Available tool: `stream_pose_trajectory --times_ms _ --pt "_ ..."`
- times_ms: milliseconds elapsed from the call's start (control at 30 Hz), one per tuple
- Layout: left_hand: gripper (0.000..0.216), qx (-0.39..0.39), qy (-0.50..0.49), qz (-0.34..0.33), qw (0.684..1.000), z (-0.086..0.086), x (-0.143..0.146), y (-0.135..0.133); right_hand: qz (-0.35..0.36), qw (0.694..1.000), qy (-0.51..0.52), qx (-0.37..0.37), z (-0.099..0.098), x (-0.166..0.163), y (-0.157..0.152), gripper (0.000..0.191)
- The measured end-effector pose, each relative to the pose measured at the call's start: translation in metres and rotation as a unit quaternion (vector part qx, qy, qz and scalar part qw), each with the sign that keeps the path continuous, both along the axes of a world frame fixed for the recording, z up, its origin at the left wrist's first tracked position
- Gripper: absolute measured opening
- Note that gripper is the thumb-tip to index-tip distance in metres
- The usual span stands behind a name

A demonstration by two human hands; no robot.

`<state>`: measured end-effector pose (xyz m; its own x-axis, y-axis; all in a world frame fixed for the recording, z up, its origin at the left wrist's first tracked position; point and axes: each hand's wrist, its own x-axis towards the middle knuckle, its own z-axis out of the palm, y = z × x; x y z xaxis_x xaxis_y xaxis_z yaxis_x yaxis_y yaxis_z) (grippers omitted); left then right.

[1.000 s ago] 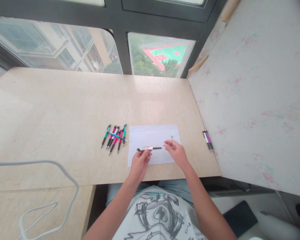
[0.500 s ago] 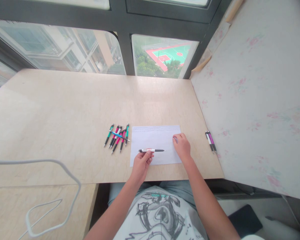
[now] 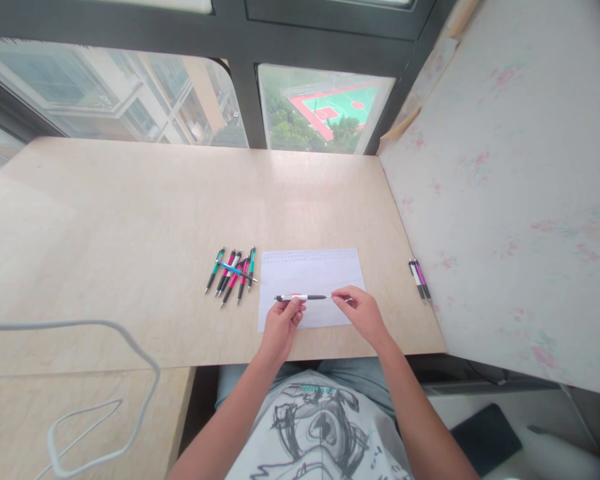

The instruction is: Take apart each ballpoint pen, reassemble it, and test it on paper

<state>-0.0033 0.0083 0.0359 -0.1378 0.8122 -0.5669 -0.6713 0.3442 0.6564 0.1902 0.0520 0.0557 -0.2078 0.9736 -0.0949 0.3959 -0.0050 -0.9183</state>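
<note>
A white-and-black pen [image 3: 307, 297] lies level above the sheet of paper [image 3: 310, 267], its tip toward the right. My left hand [image 3: 281, 325] is closed around its white barrel, thumb on top. At the other end, the thumb and forefinger of my right hand [image 3: 359, 309] are pinched at the pen's tip; whether a small part sits between them is too small to tell. Rows of faint writing run along the paper's top edge. Left of the paper lies a loose pile of several pens [image 3: 236, 272] in green, pink, white and blue with black grips.
Two pens [image 3: 420, 280], one white and one purple, lie by the flowered wall [image 3: 490, 200] at the right. A white cable [image 3: 153, 373] loops over the left front of the wooden table [image 3: 130, 220]. Windows stand behind the table.
My right hand has come left and down from the paper's right side, and its fingertips now meet the pen's tip. My left hand keeps its hold on the pen.
</note>
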Motion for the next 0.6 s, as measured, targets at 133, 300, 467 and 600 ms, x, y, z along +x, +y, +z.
stream_pose_trajectory --times_ms 133,300,467,600 --pt "0.028 0.004 0.001 -0.005 1.0 -0.0003 0.0024 -0.0014 0.01 1.0 0.004 0.01 0.0025 -0.0017 -0.0009 0.017" --pt "0.026 0.004 -0.002 -0.011 1.0 0.0002 0.004 -0.002 0.006 1.0 0.009 0.016 0.002 -0.0036 -0.0013 0.015" --pt "0.027 0.004 -0.004 -0.012 1.0 0.0043 0.005 -0.0014 0.006 1.0 0.006 0.017 0.0027 -0.0048 -0.0021 0.017" --pt "0.027 0.005 -0.001 -0.014 1.0 0.0058 0.0054 -0.0015 0.019 1.0 -0.007 0.013 0.0036 -0.0045 -0.0023 0.022"
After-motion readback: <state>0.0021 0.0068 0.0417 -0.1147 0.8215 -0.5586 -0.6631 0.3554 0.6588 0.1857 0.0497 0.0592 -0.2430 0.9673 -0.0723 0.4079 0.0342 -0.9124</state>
